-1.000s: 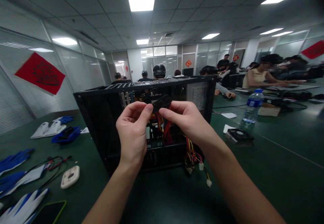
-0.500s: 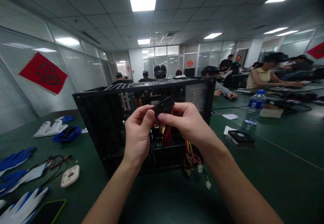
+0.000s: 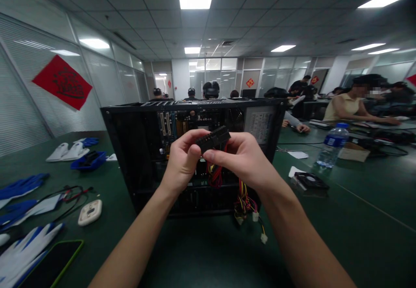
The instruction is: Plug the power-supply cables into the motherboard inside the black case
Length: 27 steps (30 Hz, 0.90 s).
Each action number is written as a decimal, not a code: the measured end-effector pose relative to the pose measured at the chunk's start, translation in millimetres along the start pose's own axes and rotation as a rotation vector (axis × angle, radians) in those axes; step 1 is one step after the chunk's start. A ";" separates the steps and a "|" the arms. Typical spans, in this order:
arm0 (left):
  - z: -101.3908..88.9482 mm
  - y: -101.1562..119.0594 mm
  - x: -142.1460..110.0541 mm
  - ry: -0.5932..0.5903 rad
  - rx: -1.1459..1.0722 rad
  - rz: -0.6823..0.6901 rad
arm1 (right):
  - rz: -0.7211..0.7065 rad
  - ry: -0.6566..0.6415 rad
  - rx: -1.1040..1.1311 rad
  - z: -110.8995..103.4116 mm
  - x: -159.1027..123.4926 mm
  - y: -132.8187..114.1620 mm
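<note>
Between my two hands is a long black power connector (image 3: 212,139), held at a slant in front of the open computer case (image 3: 130,158). My left hand (image 3: 183,155) pinches its left end with thumb and fingers. The right end is gripped by my right hand (image 3: 242,155), thumb along the lower edge. Red and yellow wires (image 3: 215,173) hang below the connector inside the case. More bundled cables (image 3: 242,201) with white plugs droop over the case's front lower edge. The motherboard slots (image 3: 169,123) and the power supply (image 3: 258,125) show behind my hands.
To the left lie blue and white gloves (image 3: 30,253), a phone (image 3: 52,264), a beige puck-like object (image 3: 90,212) and a blue tray (image 3: 87,161). A water bottle (image 3: 333,145) and a hard drive (image 3: 310,183) are on the right. Other people sit beyond.
The view has shifted slightly, so the case appears a little further right. Both hands keep their hold on the connector, which shows a bit more of its side.
</note>
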State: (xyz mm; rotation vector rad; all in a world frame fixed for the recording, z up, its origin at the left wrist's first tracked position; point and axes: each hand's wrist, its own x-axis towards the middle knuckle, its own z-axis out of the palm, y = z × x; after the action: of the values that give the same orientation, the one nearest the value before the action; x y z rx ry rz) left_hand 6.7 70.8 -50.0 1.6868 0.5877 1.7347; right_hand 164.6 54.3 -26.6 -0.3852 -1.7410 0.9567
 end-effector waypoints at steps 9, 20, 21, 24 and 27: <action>1.0 7.2 -0.7 0.018 0.054 -0.003 | 0.003 0.048 -0.067 3.1 -1.3 -0.4; 5.5 20.6 -2.0 -0.082 0.177 -0.072 | -0.077 0.124 -0.205 -2.8 0.3 -2.3; 6.5 21.7 -2.7 -0.113 0.202 -0.059 | -0.082 0.153 -0.221 -4.7 0.5 -3.1; 10.9 25.7 -5.2 -0.171 0.267 -0.008 | -0.089 0.244 -0.265 -11.0 1.1 -4.0; 14.9 29.9 -7.7 -0.187 0.327 -0.010 | -0.088 0.282 -0.317 -15.0 1.5 -3.3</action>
State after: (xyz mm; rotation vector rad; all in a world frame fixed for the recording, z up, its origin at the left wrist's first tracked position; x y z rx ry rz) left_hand 17.2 42.8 -33.1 2.0390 0.8252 1.5115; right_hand 178.1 59.4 -21.4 -0.6123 -1.6333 0.5329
